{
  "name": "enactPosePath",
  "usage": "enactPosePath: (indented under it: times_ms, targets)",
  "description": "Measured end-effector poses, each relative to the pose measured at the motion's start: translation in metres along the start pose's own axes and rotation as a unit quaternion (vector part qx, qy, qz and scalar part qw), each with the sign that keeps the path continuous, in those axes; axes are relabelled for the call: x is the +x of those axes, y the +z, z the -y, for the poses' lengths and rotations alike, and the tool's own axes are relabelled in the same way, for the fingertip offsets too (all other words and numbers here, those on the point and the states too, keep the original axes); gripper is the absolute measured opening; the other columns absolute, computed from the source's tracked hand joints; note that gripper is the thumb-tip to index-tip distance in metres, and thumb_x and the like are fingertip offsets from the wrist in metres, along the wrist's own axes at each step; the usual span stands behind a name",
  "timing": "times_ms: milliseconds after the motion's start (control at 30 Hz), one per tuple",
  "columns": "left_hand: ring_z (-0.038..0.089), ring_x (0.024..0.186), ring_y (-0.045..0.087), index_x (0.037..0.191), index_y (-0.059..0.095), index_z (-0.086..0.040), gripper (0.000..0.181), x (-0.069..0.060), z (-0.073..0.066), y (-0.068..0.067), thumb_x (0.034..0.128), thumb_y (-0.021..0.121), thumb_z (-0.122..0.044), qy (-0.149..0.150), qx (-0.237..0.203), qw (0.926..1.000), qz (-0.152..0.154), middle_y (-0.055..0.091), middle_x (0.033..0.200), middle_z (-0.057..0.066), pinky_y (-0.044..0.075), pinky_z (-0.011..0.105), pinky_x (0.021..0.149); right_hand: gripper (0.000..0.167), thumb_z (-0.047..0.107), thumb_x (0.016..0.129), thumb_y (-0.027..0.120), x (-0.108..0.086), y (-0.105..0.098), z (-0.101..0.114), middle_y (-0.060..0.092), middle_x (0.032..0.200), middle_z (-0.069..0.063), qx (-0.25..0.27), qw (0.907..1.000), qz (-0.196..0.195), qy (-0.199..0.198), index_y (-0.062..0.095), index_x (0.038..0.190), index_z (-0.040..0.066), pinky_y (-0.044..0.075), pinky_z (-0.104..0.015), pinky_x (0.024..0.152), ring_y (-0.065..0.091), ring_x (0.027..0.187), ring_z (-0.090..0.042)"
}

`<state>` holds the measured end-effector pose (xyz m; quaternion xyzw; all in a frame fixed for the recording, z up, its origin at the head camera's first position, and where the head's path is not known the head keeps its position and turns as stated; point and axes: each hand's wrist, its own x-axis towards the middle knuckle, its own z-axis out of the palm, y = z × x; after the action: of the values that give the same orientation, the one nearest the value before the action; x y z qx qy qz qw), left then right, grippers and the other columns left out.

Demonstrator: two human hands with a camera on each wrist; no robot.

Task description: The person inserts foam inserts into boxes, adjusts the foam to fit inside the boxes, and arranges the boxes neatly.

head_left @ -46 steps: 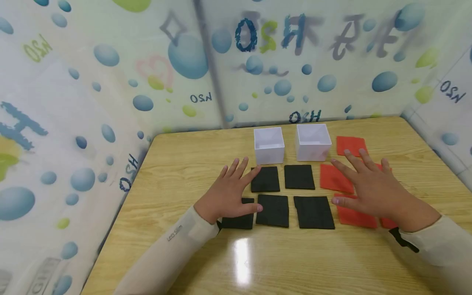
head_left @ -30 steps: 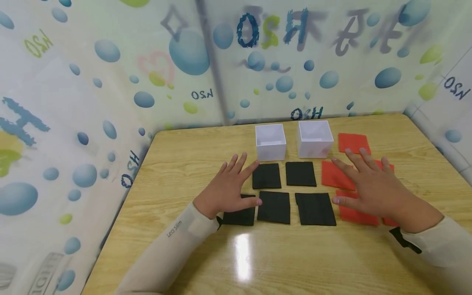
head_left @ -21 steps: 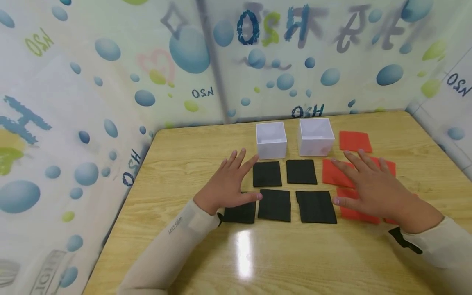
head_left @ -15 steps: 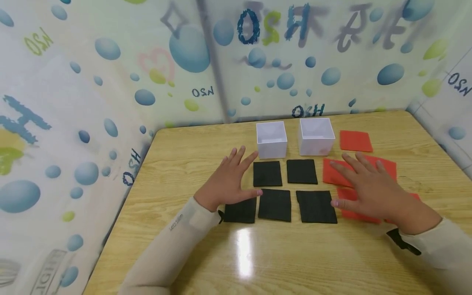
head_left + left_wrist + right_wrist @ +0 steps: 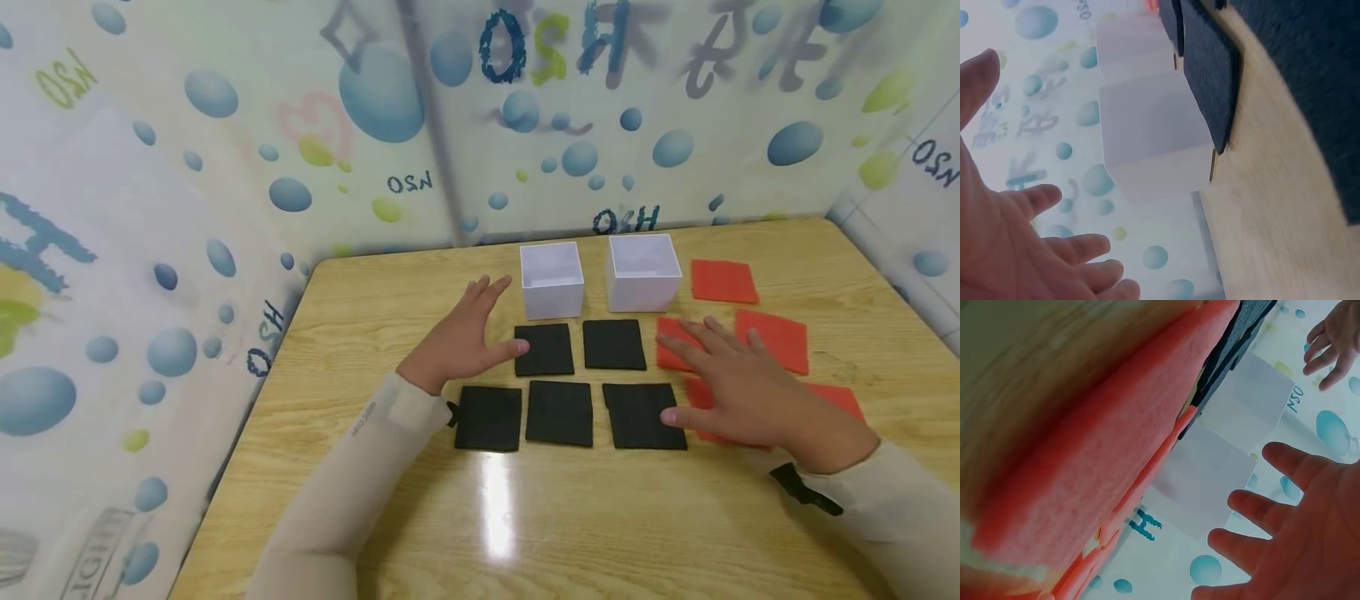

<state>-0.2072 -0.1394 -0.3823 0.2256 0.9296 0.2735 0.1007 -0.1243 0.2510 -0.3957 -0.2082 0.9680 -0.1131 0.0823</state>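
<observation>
Both hands hover over the table with fingers spread, holding nothing. The left hand (image 5: 461, 337) is above and left of a black square (image 5: 546, 350) in the back black row; its palm and fingers (image 5: 1079, 250) show in the left wrist view. Over the red squares (image 5: 776, 340) hangs the right hand (image 5: 742, 392), its thumb above the front right black square (image 5: 637, 417). In the right wrist view that hand (image 5: 1297, 531) stands clear of a red square (image 5: 1104, 450). Several black and red squares lie flat in rows, some red ones partly covered by the right hand.
Two white open boxes, a left one (image 5: 552, 298) and a right one (image 5: 642, 292), stand behind the black squares. A red square (image 5: 723, 281) lies right of them. The wooden table (image 5: 375, 333) meets a patterned wall covering (image 5: 315, 108) at back and left.
The left hand has lifted and moved back, uncovering the front left black square. The right hand has shifted slightly left, showing more of the red squares. The head view has tilted a little.
</observation>
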Motion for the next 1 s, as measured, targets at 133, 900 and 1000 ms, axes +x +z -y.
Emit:
enactPosePath:
  times_ms: [133,900,1000]
  targets:
    - [0.032,0.165,0.003,0.171,0.013,-0.023,0.102,0.013,0.005,-0.003,0.0947,0.068,-0.062,0.004,-0.021,0.9997,-0.012,0.009,0.178,0.01,0.02,0.06,0.128,0.11,0.083,0.081,0.068,0.0,0.001,0.003,0.022,0.172,-0.022,0.015,0.9999,0.0,-0.007,0.034,0.166,0.022,0.01,-0.086,0.113,0.018,0.154,-0.058]
    - [0.031,0.158,0.03,0.171,0.013,-0.019,0.107,0.078,0.022,0.0,0.0921,0.074,-0.057,-0.067,-0.115,0.9909,-0.018,0.024,0.175,0.009,0.031,0.054,0.126,0.117,0.088,0.071,0.071,0.004,0.012,0.015,0.03,0.167,-0.028,0.011,0.9997,0.02,-0.014,0.045,0.161,0.018,0.009,-0.087,0.112,0.022,0.152,-0.059]
    - [0.031,0.158,0.03,0.171,0.012,-0.019,0.107,0.084,0.02,0.0,0.0931,0.074,-0.057,-0.074,-0.119,0.99,-0.017,0.024,0.175,0.01,0.031,0.054,0.126,0.115,0.087,0.071,0.073,0.004,0.012,0.016,0.032,0.167,-0.028,0.011,0.9996,0.023,-0.014,0.047,0.159,0.017,0.011,-0.087,0.111,0.023,0.151,-0.06]
